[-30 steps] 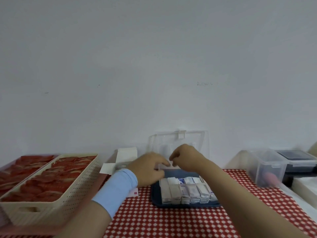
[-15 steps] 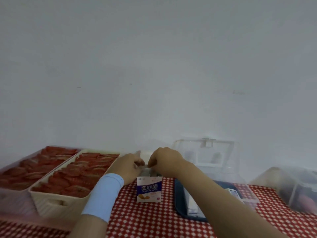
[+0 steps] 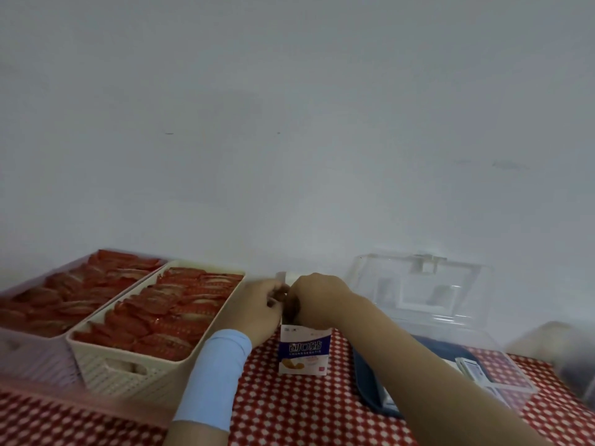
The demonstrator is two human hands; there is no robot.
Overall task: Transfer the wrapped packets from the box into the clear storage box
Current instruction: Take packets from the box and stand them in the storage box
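A red checked tablecloth [image 3: 306,413] is covering the bottom of the frame, and the box [image 3: 304,352] is standing upright at bottom centre. The left hand [image 3: 257,309] and right hand [image 3: 318,297] are curling over its open top, their hold hidden. At lower right, the clear storage box [image 3: 386,294] is sitting open, holding wrapped packets [image 3: 470,368].

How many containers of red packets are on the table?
2. A cream perforated basket sits left of the left hand; a pinkish bin lies beside it at the frame's left edge, so others may be out of view.
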